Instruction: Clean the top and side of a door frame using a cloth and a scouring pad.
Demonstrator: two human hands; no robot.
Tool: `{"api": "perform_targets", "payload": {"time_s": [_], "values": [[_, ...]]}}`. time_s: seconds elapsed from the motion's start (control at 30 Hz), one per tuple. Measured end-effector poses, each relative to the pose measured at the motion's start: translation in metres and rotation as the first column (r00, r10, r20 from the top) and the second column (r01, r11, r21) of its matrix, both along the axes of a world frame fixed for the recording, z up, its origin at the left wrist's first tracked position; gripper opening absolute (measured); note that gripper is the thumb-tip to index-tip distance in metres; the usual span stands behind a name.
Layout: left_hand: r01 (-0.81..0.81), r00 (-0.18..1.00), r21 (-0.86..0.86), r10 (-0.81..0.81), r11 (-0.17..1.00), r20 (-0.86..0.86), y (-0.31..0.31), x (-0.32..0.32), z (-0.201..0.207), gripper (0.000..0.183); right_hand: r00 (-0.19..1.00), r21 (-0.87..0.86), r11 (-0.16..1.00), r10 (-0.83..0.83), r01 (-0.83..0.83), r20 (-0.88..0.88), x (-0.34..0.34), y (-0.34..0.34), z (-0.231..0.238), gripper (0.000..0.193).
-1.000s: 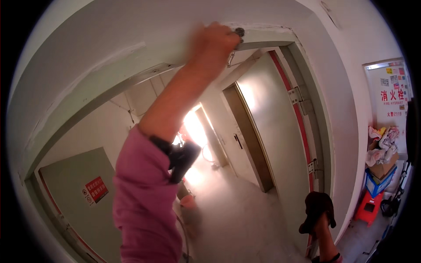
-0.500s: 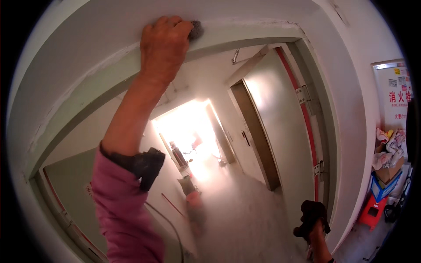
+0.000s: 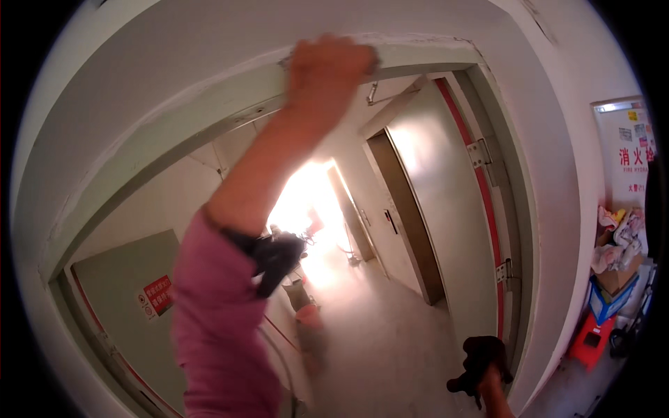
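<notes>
My left hand [image 3: 326,73], bare below a purple sleeve, is raised to the top of a pale green door frame [image 3: 230,99]. Its fingers are closed around a dark grey scouring pad [image 3: 375,60], which shows only at the hand's edge and is pressed to the frame. Motion blurs this hand. A black strap with a dark block [image 3: 275,261] sits around the left forearm. Low at the right, my right hand [image 3: 482,362] wears a dark glove, its fingers curled; what they hold, if anything, is hidden.
A grey door [image 3: 453,188] with red edging stands open at the right; another door leaf [image 3: 125,292] is at the left. Beyond lies a hallway with a pinkish bucket [image 3: 309,315] and a bright opening. Rags [image 3: 620,240] and a red stool [image 3: 591,341] are far right.
My left hand has slid right along the top of the frame with the scouring pad. The gloved right hand has moved slightly left and down.
</notes>
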State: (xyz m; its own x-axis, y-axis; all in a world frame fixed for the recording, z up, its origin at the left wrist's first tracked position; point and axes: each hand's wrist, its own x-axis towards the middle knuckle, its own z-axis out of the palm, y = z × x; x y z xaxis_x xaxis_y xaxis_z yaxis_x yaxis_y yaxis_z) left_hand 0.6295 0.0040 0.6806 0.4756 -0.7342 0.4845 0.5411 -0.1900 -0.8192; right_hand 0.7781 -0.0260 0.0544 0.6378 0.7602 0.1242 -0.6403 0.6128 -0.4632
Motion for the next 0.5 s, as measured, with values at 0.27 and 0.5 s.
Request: {"api": "perform_targets", "payload": {"time_s": [0.27,0.5], "values": [[0.024,1.000,-0.060,-0.024,0.998,-0.003,0.007,-0.067,0.002,0.023,0.979,0.030,0.997,-0.068,0.075,-0.192,0.015,-0.011,-0.030,0.026],[-0.014,0.999,0.020,0.013,1.000,0.034,-0.004,-0.037,0.017,0.005,0.997,0.028,0.998,0.052,-0.054,0.052,-0.005,-0.001,0.025,0.024]]}}
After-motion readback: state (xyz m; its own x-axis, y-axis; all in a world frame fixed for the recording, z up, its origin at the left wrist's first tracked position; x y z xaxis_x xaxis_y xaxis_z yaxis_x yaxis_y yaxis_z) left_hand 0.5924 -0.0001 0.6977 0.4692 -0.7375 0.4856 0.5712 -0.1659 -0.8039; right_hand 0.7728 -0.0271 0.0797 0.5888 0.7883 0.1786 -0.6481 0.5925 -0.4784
